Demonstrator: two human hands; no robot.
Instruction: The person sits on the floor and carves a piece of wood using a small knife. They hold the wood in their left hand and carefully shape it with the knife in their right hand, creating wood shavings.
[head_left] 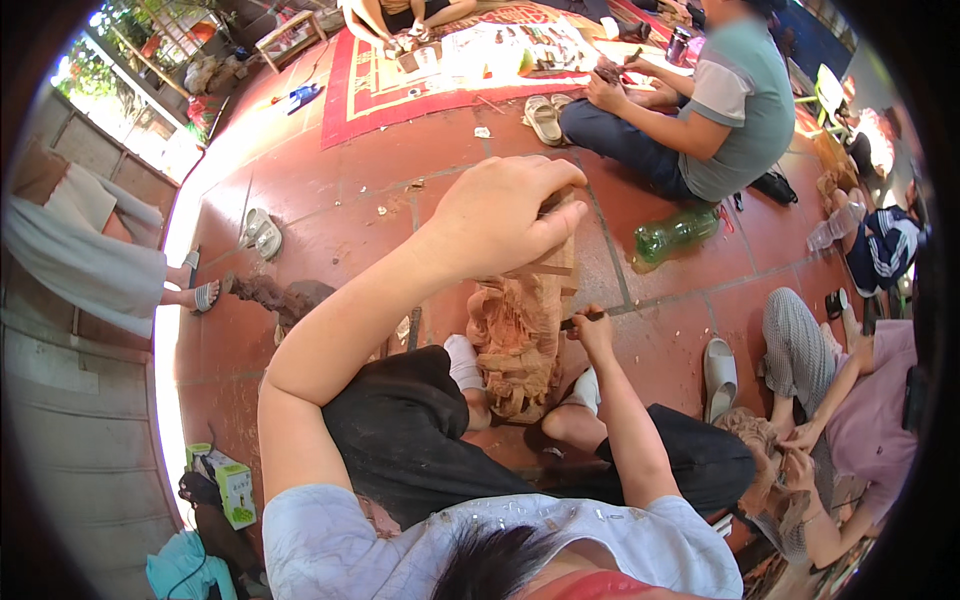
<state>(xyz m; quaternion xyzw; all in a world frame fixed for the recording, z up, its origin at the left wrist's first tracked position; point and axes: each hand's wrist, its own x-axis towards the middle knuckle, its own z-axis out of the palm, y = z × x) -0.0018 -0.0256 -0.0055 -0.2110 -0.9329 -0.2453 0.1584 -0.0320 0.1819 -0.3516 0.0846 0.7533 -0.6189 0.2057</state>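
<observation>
Your left grip (530, 205) curls round a brown piece (555, 204), mostly hidden; your right grip (590, 322) pinches a dark tool (571, 322) at the wood carving (512, 335) between your feet (463, 362). Uneven wood could deflect it toward your leg (575, 427).

An informal woodcarving workshop, run at floor level: a carved wooden block (515, 335) sits near on red floor tiles (350, 210) strewn with small scraps (415, 185). A person (875, 400) at near right handles another carving (750, 435); far left opens onto sunlit greenery (75, 70).
</observation>
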